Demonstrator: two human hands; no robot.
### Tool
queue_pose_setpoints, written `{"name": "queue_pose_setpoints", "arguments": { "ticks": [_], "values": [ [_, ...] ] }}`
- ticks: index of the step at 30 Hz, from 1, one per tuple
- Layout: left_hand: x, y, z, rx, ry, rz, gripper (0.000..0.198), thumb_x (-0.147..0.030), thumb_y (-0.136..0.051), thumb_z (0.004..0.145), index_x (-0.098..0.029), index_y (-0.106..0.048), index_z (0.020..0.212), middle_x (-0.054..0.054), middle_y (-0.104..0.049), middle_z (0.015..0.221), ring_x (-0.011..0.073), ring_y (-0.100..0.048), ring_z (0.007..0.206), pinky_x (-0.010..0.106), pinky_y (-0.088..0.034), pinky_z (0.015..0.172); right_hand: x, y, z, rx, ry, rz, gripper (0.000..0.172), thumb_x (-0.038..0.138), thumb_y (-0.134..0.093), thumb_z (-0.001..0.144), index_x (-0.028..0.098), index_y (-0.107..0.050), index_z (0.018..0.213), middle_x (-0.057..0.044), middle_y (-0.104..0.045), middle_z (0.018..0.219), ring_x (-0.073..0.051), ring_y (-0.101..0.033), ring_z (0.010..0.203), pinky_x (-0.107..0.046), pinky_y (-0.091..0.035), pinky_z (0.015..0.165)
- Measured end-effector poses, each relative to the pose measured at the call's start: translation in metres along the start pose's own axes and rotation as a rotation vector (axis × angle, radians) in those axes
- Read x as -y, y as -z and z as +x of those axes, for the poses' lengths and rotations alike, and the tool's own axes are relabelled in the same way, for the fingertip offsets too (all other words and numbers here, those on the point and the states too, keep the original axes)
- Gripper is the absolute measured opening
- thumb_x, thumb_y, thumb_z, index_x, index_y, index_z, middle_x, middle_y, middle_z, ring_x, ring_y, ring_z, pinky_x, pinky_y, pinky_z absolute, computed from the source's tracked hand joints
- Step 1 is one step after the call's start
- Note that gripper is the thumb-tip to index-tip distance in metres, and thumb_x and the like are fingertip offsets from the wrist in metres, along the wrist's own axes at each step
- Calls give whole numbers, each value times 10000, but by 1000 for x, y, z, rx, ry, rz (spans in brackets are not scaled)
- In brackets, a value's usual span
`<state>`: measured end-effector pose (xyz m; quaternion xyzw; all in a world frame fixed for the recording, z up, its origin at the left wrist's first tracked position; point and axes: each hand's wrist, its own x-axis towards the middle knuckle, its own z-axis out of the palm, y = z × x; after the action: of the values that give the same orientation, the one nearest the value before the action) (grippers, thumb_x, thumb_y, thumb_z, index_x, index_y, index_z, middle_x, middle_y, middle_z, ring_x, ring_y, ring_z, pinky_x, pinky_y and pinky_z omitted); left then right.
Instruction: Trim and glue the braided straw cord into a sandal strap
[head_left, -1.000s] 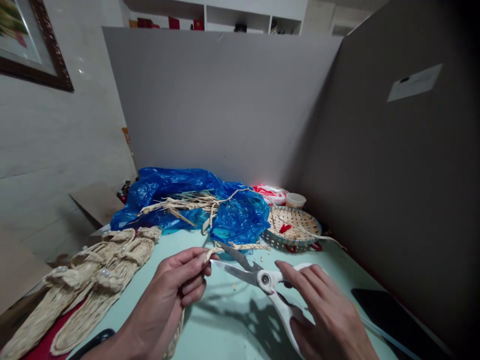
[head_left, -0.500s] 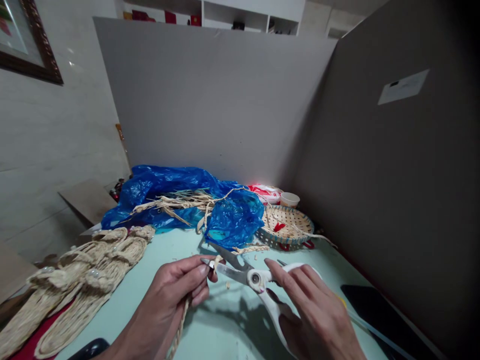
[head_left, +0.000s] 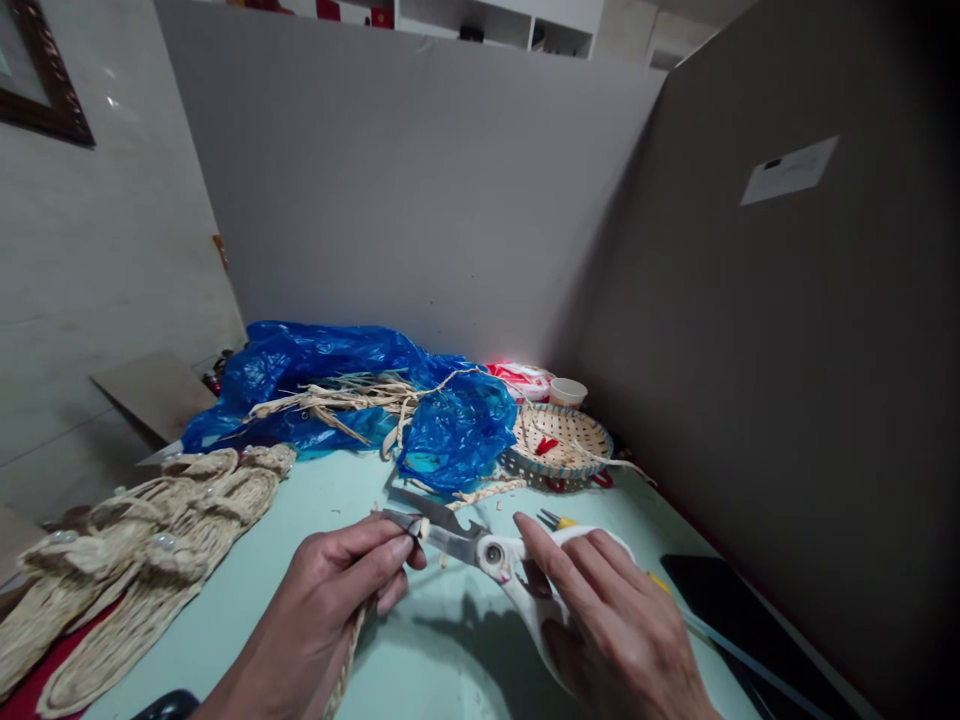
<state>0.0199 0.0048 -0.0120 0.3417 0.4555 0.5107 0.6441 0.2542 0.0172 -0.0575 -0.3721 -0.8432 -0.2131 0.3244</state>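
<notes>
My right hand (head_left: 607,600) is closed round the white handles of a pair of scissors (head_left: 493,556), its index finger stretched along them. The blades point left and stand slightly apart, reaching to the fingertips of my left hand (head_left: 337,590). That hand pinches a braided straw cord (head_left: 351,655), which runs down out of its grip to the bottom edge. A short pale cord end shows between the blades, just beside the thumb. Straw scraps lie on the pale green table (head_left: 442,660) under the scissors.
Woven straw sandals (head_left: 172,580) lie at left. Behind are a blue plastic bag (head_left: 457,430) with straw strands (head_left: 352,398), a round woven basket (head_left: 566,445) and a paper cup (head_left: 568,392). A black flat object (head_left: 720,600) lies right. Grey panels (head_left: 405,180) enclose the back and right.
The view has shifted a little, so most things sit slightly further left and higher. The blades are closer together round the cord end. Both hands keep their hold.
</notes>
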Motion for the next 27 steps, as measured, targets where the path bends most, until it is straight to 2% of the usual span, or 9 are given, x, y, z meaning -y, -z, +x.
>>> {"name": "queue_pose_setpoints", "arguments": {
  "ticks": [5, 8, 11, 14, 16, 19, 22, 25, 27],
  "values": [
    [-1, -3, 0, -42, -55, 27, 185, -298, -821, 667, -173, -715, 582, 12, -562, 668, 157, -540, 640, 255, -527, 649, -2, -1, 0, -25, 37, 50, 537, -2, -496, 808, 48, -491, 1343, -63, -609, 737, -194, -534, 653, -311, -452, 573],
    [0, -2, 0, -65, -79, 47, 153, -295, -814, 672, -175, -737, 616, 18, -583, 665, 167, -549, 623, 286, -542, 675, -1, -4, 0, -23, 33, 68, 500, 15, -487, 807, 50, -514, 1306, -68, -626, 739, -199, -555, 651, -309, -469, 569],
    [0, 0, 2, -46, -65, 77, 140, -310, -798, 692, -174, -764, 696, 27, -612, 739, 171, -560, 689, 278, -540, 725, 0, -7, -2, -9, 4, 99, 458, 14, -471, 817, 74, -539, 1266, -53, -640, 729, -184, -578, 625, -282, -469, 546],
    [0, 3, 3, -47, -49, 84, 190, -343, -825, 651, -169, -766, 696, 34, -641, 797, 170, -568, 773, 214, -511, 705, 2, -9, -5, -8, -75, 181, 443, 37, -480, 813, 126, -570, 1237, -21, -631, 707, -168, -578, 592, -262, -455, 529],
    [-1, 4, 3, -84, -39, 82, 254, -361, -848, 609, -162, -786, 753, 45, -671, 807, 167, -566, 796, 183, -489, 686, 3, -8, -4, 39, -199, 300, 393, 96, -527, 816, 171, -615, 1191, 1, -620, 687, -159, -571, 574, -252, -441, 523],
    [-2, 5, 2, -98, -37, 102, 314, -381, -823, 656, -166, -791, 882, 41, -681, 811, 159, -554, 796, 174, -474, 692, 3, -5, 2, 120, -521, 534, 276, 239, -600, 843, 202, -686, 1103, -4, -664, 732, -164, -598, 614, -245, -451, 554],
    [-2, 6, 0, -57, -35, 149, 251, -396, -769, 740, -188, -769, 879, 9, -632, 773, 140, -515, 752, 170, -449, 658, 3, -1, 12, 119, -819, 722, 329, 366, -630, 838, 180, -706, 1097, -33, -688, 800, -184, -606, 675, -257, -468, 601],
    [-1, 7, -1, -34, -60, 205, 232, -419, -730, 778, -191, -723, 733, -15, -557, 707, 128, -449, 685, 178, -417, 608, 5, 3, 19, 173, -959, 854, 436, 452, -670, 777, 159, -704, 1097, -30, -658, 740, -177, -558, 630, -265, -445, 575],
    [0, 7, 0, -40, -58, 236, 251, -438, -720, 778, -193, -721, 724, -18, -544, 691, 131, -443, 671, 195, -413, 610, 7, 3, 20, 219, -997, 911, 455, 464, -685, 748, 155, -705, 1081, -19, -635, 690, -168, -528, 599, -264, -425, 557]
  ]
}}
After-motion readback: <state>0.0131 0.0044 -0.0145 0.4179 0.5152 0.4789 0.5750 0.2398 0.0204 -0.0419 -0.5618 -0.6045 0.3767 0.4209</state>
